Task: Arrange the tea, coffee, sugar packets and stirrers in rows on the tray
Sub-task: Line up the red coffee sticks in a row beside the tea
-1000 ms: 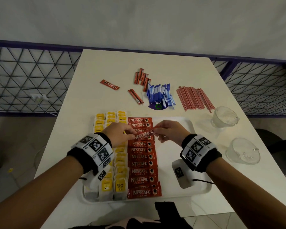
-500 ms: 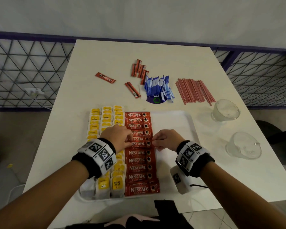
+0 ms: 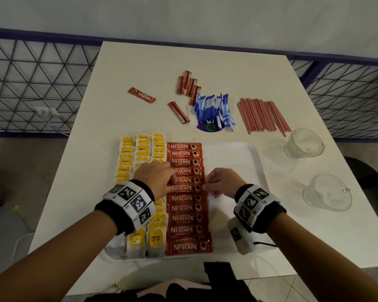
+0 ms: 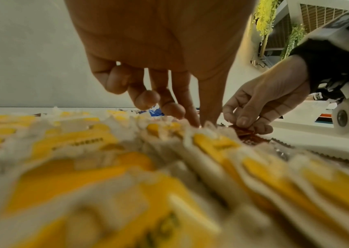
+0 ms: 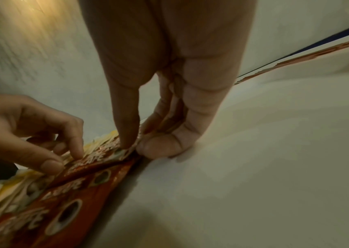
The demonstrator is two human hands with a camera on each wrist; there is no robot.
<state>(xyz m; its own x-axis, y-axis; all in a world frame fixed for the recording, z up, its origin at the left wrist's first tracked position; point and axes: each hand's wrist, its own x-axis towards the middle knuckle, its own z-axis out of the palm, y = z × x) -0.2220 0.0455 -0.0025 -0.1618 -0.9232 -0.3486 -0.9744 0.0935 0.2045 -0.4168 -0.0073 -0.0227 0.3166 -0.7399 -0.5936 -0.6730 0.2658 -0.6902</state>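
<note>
A white tray holds columns of yellow tea bags and a column of red Nescafe coffee sachets. My left hand pinches the left end of one red coffee sachet in the middle of that column. My right hand pinches its right end between thumb and forefinger, low over the sachets below. On the table behind the tray lie loose red coffee sticks, blue sugar packets and red stirrers.
Two glass cups stand on the table to the right of the tray. The right half of the tray is bare white. A metal mesh railing runs behind the table.
The sachet that both hands held tilted above the column has come down into the row, and it now lies level with the others. Both hands have dropped with it.
</note>
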